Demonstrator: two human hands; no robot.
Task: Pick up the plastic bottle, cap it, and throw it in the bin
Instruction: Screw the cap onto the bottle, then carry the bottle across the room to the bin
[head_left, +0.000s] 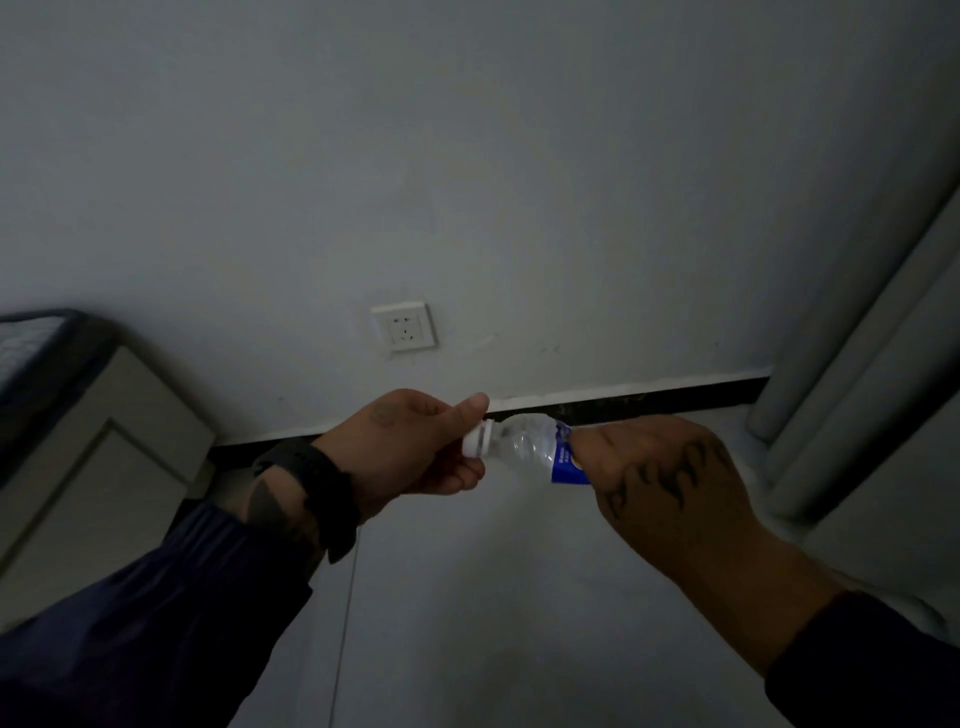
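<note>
A clear plastic bottle (527, 444) with a blue label lies sideways in mid-air between my hands, neck pointing left. My right hand (670, 480) is wrapped around its labelled body, hiding the lower half. A white cap (475, 444) sits on the neck, pinched between the thumb and fingers of my left hand (415, 447). No bin is in view.
A white wall with a socket (404, 325) faces me, with a dark skirting board (649, 397) along its foot. A pale cabinet with a mattress on top (78, 415) stands at the left. Grey curtains (872, 338) hang at the right. The floor is pale tile.
</note>
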